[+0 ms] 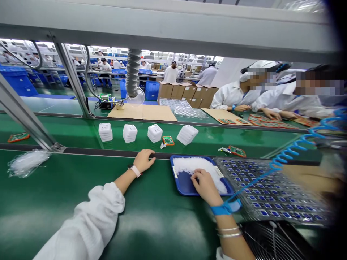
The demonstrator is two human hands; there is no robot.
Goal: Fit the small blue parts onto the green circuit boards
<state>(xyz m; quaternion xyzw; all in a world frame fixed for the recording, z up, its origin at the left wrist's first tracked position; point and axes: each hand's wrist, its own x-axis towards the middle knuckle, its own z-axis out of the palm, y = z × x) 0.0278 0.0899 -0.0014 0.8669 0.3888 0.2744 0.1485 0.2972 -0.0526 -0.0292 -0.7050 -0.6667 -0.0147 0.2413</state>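
Note:
My left hand (144, 160) rests at the dark edge strip between the green table (151, 224) and the conveyor, fingers bent and slightly apart, with nothing visible in it. Over the blue tray (184, 184), my right hand (204, 183) has its thumb and fingertips pinched together at the edge of a heap of small white pieces (193, 163). Whatever the fingertips hold is too small to make out. Beyond my hands, white stacked blocks (155, 133) stand in a row on the green belt, beside a green circuit board with an orange edge (168, 141).
Right of the tray lies a clear plastic tray with rows of blue parts (260, 191), crossed by a coiled blue cord (295, 144). A black fan (273, 240) sits at lower right. Plastic bags (28, 162) lie left. People in white work across the belt.

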